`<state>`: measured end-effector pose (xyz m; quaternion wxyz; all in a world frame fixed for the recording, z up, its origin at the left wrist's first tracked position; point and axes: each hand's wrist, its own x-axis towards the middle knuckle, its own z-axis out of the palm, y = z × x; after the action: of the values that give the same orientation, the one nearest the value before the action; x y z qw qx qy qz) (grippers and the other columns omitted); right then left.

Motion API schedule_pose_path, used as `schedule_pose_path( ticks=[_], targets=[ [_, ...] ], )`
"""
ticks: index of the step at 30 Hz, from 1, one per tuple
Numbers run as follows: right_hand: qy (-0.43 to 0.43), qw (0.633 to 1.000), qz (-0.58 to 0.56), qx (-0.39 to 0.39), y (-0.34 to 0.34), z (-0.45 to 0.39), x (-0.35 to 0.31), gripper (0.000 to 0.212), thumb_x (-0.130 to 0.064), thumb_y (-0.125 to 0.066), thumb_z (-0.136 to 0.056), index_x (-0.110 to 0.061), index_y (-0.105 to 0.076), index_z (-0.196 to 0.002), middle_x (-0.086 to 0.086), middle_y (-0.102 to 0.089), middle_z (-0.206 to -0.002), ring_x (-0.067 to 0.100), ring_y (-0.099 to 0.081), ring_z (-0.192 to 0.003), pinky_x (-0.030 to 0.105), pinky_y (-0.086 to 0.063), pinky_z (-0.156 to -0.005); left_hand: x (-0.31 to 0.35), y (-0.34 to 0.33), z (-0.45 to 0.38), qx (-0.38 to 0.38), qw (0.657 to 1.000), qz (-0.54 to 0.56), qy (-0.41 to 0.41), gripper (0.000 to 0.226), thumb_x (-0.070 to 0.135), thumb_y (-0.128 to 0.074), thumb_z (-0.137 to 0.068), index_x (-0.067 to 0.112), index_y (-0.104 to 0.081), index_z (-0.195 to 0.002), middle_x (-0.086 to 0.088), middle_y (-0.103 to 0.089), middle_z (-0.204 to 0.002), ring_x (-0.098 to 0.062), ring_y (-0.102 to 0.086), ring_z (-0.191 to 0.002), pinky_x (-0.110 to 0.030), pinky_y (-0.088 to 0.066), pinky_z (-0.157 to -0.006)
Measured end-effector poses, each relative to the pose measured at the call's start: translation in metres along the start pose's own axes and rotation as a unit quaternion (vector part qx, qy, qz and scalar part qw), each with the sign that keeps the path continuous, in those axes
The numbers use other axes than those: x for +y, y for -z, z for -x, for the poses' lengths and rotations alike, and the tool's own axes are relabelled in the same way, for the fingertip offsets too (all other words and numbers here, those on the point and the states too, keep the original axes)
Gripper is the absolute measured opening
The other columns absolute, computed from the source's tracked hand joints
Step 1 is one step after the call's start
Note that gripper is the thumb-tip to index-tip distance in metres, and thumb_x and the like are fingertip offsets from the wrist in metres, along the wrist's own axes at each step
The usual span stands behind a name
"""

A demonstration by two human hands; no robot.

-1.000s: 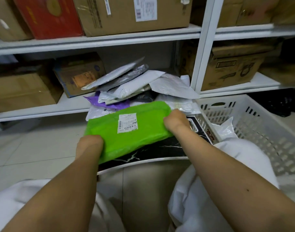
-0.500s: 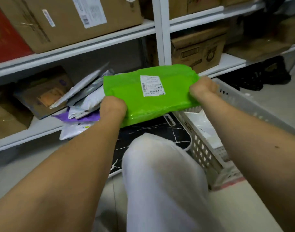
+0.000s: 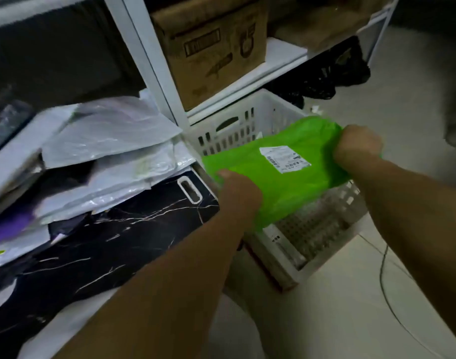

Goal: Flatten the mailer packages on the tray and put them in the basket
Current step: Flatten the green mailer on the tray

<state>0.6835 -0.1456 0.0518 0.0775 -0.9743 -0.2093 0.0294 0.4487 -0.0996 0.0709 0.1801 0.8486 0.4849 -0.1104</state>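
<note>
A bright green mailer package [image 3: 278, 177], glossy and slightly puffed, with a white shipping label [image 3: 284, 159] on its upper face, is held flat over the open top of a white slotted plastic basket [image 3: 237, 130] standing on the pale tiled floor [image 3: 351, 294]. The left hand [image 3: 238, 195] grips the package's near left edge, thumb on top; the right hand [image 3: 357, 147] clutches the far right end, where the plastic bunches under curled fingers. The two hands are well apart, one at each end. Just left of the basket lies a black marble-patterned tray [image 3: 113, 242] with a white-rimmed handle slot [image 3: 189, 189], carrying a loose heap of white and grey mailers [image 3: 110, 156], a purple one [image 3: 9, 224] partly buried at the left edge. Behind the basket stands a white shelving upright [image 3: 154, 63], with a printed cardboard box [image 3: 214, 45] on the low shelf. A thin cable [image 3: 385, 288] trails across the floor at right. The basket's interior is largely hidden by the package.
</note>
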Motion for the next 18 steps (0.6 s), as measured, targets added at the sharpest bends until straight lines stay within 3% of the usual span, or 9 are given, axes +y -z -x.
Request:
schedule_pose_path(
  ticks=[2,6,11,12,14,15,16,18],
  targets=[
    [0.021,0.999,0.005,-0.027,-0.023,-0.014,0.005,0.030,-0.007,-0.053,-0.092,0.001,-0.061,-0.120,0.022,-0.060,-0.124,0.040,-0.056,-0.117,0.043,-0.047,-0.095,0.003,-0.016,-0.010,0.002,0.999,0.043,0.003,0.059,0.010,-0.043,-0.096,0.007,-0.018,-0.149,-0.017,-0.053,-0.131,-0.036,-0.050,-0.122,-0.040,-0.040,-0.094],
    [0.071,0.985,0.079,-0.137,-0.077,-0.021,0.002,0.051,-0.028,-0.061,-0.089,-0.005,-0.051,-0.134,0.018,-0.050,-0.138,0.036,-0.048,-0.128,0.045,-0.039,-0.105,0.017,-0.035,-0.024,-0.083,0.992,-0.057,-0.081,0.033,0.017,-0.045,-0.095,0.008,-0.049,-0.127,-0.014,-0.051,-0.133,-0.032,-0.050,-0.122,-0.039,-0.042,-0.097],
    [0.059,0.962,0.159,-0.215,-0.134,-0.017,0.020,0.051,-0.037,-0.058,-0.092,-0.014,-0.051,-0.138,0.011,-0.051,-0.139,0.029,-0.047,-0.130,0.040,-0.041,-0.104,0.025,-0.056,-0.038,-0.185,0.958,-0.167,-0.141,0.027,0.017,-0.050,-0.092,0.010,-0.058,-0.116,-0.010,-0.056,-0.124,-0.030,-0.054,-0.115,-0.041,-0.042,-0.092],
    [0.060,0.953,0.180,-0.234,-0.149,-0.015,0.027,0.059,-0.044,-0.059,-0.090,-0.014,-0.049,-0.140,0.011,-0.049,-0.140,0.029,-0.047,-0.130,0.039,-0.040,-0.104,0.025,-0.061,-0.040,-0.201,0.952,-0.177,-0.148,0.026,0.018,-0.049,-0.092,0.012,-0.057,-0.116,-0.009,-0.056,-0.123,-0.029,-0.053,-0.115,-0.042,-0.040,-0.094],
    [0.034,0.943,0.186,-0.274,-0.173,-0.010,0.035,0.095,-0.059,-0.066,-0.081,-0.009,-0.025,-0.151,0.019,-0.031,-0.151,0.036,-0.036,-0.137,0.044,-0.038,-0.107,0.025,-0.068,-0.044,-0.233,0.936,-0.202,-0.172,0.023,0.019,-0.046,-0.093,0.013,-0.056,-0.112,-0.008,-0.055,-0.122,-0.029,-0.052,-0.115,-0.046,-0.038,-0.097],
    [-0.001,0.941,0.173,-0.292,-0.172,-0.001,0.035,0.109,-0.057,-0.070,-0.079,-0.006,-0.009,-0.154,0.024,-0.014,-0.156,0.042,-0.027,-0.140,0.049,-0.036,-0.108,0.025,-0.071,-0.047,-0.249,0.927,-0.211,-0.181,0.019,0.018,-0.044,-0.093,0.013,-0.055,-0.108,-0.009,-0.055,-0.121,-0.030,-0.052,-0.115,-0.049,-0.039,-0.098],
    [-0.031,0.949,0.149,-0.275,-0.184,0.000,0.035,0.110,-0.048,-0.071,-0.082,-0.006,0.000,-0.154,0.026,0.000,-0.157,0.047,-0.021,-0.141,0.053,-0.035,-0.108,0.025,-0.072,-0.049,-0.264,0.921,-0.217,-0.186,0.015,0.017,-0.043,-0.094,0.012,-0.055,-0.103,-0.010,-0.055,-0.118,-0.030,-0.053,-0.115,-0.051,-0.039,-0.099],
    [-0.062,0.953,0.126,-0.269,-0.191,0.009,0.024,0.084,-0.031,-0.056,-0.096,-0.010,0.002,-0.154,0.024,0.003,-0.158,0.049,-0.020,-0.140,0.059,-0.034,-0.107,0.023,-0.070,-0.054,-0.257,0.923,-0.218,-0.186,0.016,0.019,-0.045,-0.094,0.011,-0.056,-0.102,-0.011,-0.055,-0.116,-0.031,-0.052,-0.117,-0.054,-0.037,-0.102]
  ],
)
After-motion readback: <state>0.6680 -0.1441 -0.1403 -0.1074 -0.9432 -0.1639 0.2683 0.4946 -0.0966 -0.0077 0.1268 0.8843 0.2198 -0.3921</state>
